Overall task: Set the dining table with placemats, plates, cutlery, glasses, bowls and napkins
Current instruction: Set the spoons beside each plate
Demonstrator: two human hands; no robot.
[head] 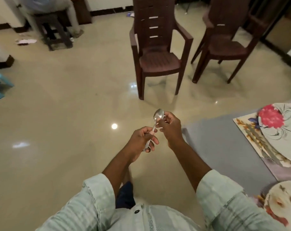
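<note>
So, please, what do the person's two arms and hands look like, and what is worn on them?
Both hands, left hand and right hand, are bare: no gloves, and no rings or watch that I can see. The forearms are uncovered too. Each arm has a pale mint-green shirt sleeve with faint stripes, rolled up to about the elbow, left sleeve and right sleeve. The shirt front shows a dark button.

Home dining room, chairs (158,52), set table (221,139)
</note>
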